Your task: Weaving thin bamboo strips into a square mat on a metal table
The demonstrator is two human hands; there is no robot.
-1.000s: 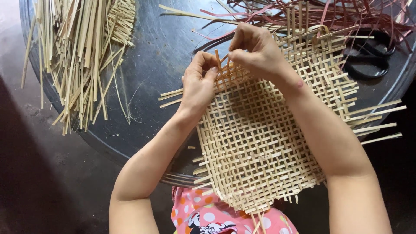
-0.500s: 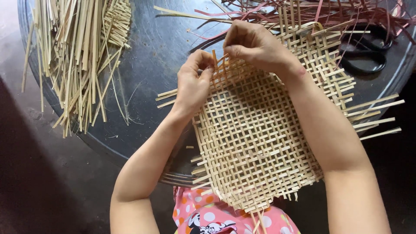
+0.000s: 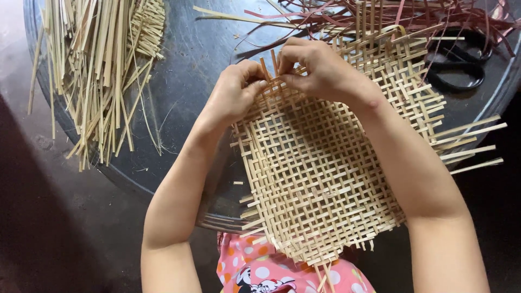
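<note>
A pale woven bamboo mat (image 3: 320,168) with an open lattice lies across a round dark metal tray (image 3: 195,65) and over my lap. My left hand (image 3: 233,95) presses on the mat's far left corner, fingers curled over the strip ends. My right hand (image 3: 317,70) pinches upright strip ends at the mat's far edge, just right of the left hand. Loose strip ends stick out from the mat on the right side (image 3: 472,146).
A heap of loose pale bamboo strips (image 3: 97,70) lies at the left of the tray. Reddish-brown strips (image 3: 380,13) are piled at the far edge. Black scissors (image 3: 456,65) rest at the far right. Pink dotted cloth (image 3: 277,271) shows below the mat.
The mat has shifted a little toward the left and nearer. Both hands stay at the far edge, with the left fingers now curled tighter over the strip ends.
</note>
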